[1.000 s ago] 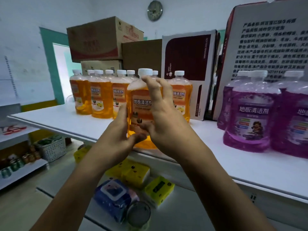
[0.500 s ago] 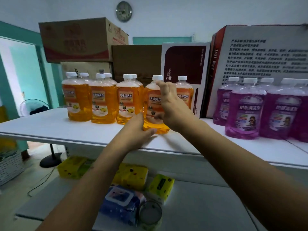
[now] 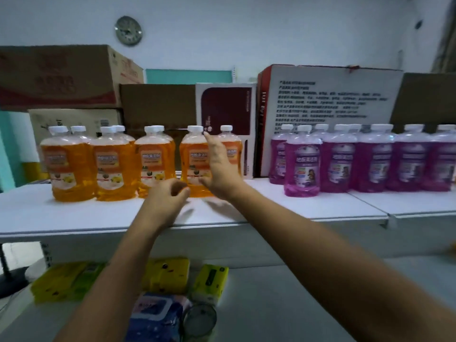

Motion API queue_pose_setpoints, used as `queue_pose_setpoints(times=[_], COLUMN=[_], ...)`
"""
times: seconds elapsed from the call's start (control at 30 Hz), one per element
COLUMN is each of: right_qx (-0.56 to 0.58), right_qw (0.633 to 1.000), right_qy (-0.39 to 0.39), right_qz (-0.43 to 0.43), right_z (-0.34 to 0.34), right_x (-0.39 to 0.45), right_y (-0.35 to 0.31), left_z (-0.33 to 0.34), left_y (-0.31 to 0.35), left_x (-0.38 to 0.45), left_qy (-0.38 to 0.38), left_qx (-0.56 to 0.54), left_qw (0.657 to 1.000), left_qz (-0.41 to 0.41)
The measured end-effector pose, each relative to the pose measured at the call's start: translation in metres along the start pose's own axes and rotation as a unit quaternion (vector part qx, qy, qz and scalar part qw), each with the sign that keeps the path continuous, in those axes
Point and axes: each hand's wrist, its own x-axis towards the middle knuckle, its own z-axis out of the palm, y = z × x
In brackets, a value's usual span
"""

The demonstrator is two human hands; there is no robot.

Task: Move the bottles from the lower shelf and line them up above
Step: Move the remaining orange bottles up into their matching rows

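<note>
The orange floor-cleaner bottle (image 3: 195, 161), white cap on, stands upright on the upper shelf (image 3: 74, 213), rightmost in the front row of orange bottles (image 3: 111, 164); another orange bottle (image 3: 233, 149) stands behind and to its right. The right hand (image 3: 220, 169) is spread with fingers straight, its palm flat against the right side of the front bottle and one fingertip up near the cap; whether it actually presses the bottle or sits just off it cannot be told because of blur. The left hand (image 3: 164, 198) hovers low at the bottle's base, fingers loosely curled, holding nothing; contact with the bottle cannot be confirmed. Further right on the same shelf, well apart from the orange group, stands a row of purple floor-cleaner bottles (image 3: 370, 161), one purple bottle (image 3: 302, 164) set forward of the rest. Behind the bottles: stacked brown cardboard cartons (image 3: 61, 75), a white and maroon box (image 3: 225, 112), and a large white carton with printed text (image 3: 328, 99). A round wall clock (image 3: 128, 30) hangs above. On the lower shelf (image 3: 283, 304), beneath the forearms, lie yellow tissue packs (image 3: 167, 272), a blue wet-wipe pack (image 3: 153, 314) and a round can (image 3: 199, 319).
</note>
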Motion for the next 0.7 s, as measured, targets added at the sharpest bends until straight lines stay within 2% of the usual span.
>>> queue_pose_setpoints(times=[0.13, 0.23, 0.37, 0.5, 0.63, 0.7], right_qx=[-0.044, -0.014, 0.053, 0.090, 0.077, 0.074], right_qw=[0.999, 0.999, 0.991, 0.959, 0.920, 0.903], right_qy=[0.012, 0.039, 0.114, 0.207, 0.252, 0.264], right_qz=[-0.003, -0.003, 0.052, 0.170, 0.289, 0.331], right_z=[-0.029, -0.067, -0.109, -0.153, -0.187, -0.211], right_x=[-0.058, -0.120, -0.212, -0.297, -0.360, -0.393], right_y=[-0.005, 0.001, 0.022, 0.067, 0.113, 0.138], left_z=[-0.006, 0.002, 0.060, 0.145, 0.209, 0.245], left_y=[0.000, 0.020, 0.072, 0.135, 0.184, 0.215], left_x=[-0.014, -0.050, -0.121, -0.169, -0.187, -0.191], left_qy=[0.101, 0.134, 0.041, -0.082, -0.190, -0.219], left_qx=[-0.103, -0.199, -0.340, -0.352, -0.391, -0.405], left_qw=[0.987, 0.965, 0.928, 0.913, 0.888, 0.876], left_qz=[0.062, 0.108, 0.146, 0.191, 0.148, 0.141])
